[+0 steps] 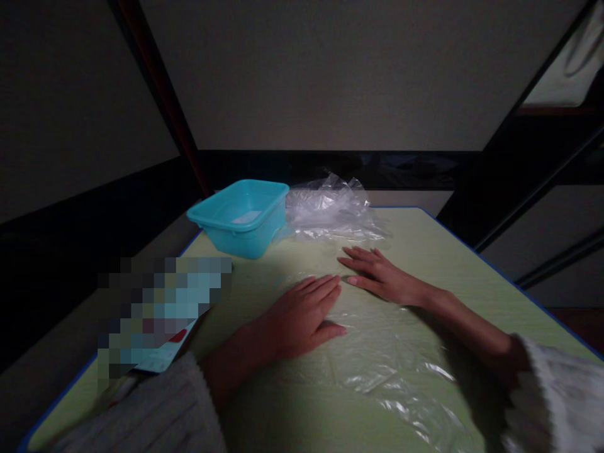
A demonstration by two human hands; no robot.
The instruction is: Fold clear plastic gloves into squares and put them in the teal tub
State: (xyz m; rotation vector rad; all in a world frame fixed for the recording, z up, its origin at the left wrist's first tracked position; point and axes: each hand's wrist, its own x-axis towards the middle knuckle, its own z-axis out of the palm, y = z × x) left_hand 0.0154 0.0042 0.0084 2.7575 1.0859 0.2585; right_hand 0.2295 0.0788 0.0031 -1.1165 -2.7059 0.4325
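A clear plastic bag or sheet (377, 365) lies spread on the pale green table (264, 415), its creases catching light toward the near edge. My left hand (306, 314) rests flat on the plastic near the middle, thumb apart from the fingers, holding nothing. To its right, my right hand (382, 274) lies palm down with fingers spread, also holding nothing. The fingertips of both hands are close together. How far the thin plastic reaches under each hand is hard to make out.
At the back left stands a turquoise basin (257, 242) with a white piece inside. Beside it lies a heap of crumpled clear plastic (328, 211). A partly blurred flat item (158, 355) lies at the left edge. A wall panel rises behind the table.
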